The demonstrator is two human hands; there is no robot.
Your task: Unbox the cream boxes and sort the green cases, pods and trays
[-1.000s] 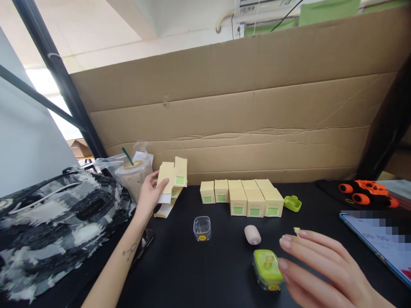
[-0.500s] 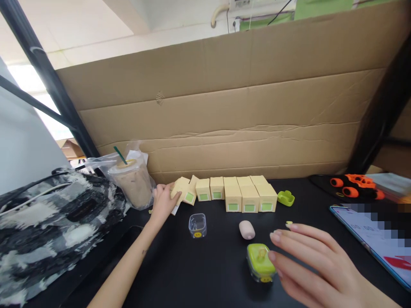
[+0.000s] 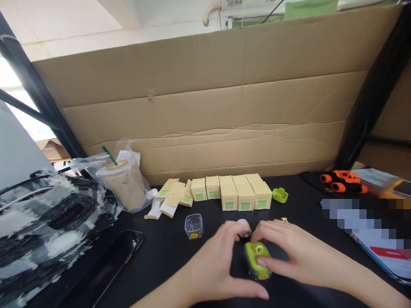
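Head view: clamping fingers of the right hand [image 3: 293, 248] on the green-topped box [image 3: 253, 258], on the desk [image 3: 160, 248]; holding the left hand [image 3: 212, 265] just beside, with fingers apart. Shows a pale lump [image 3: 244, 227] right behind, then a clear cup [image 3: 194, 223] and yellow cartons [image 3: 229, 191].

Worn on the head, looking forward and down across the black table [image 3: 160, 248] from its near side. Faces the far edge, taking in the cardboard panel [image 3: 205, 107] behind it and, higher up, a strip of wall [image 3: 173, 21]. Spreads wide, from the left post [image 3: 40, 94] to the right post [image 3: 369, 102]. Sits close to the left hand [image 3: 215, 265] and right hand [image 3: 298, 252], showing both large.
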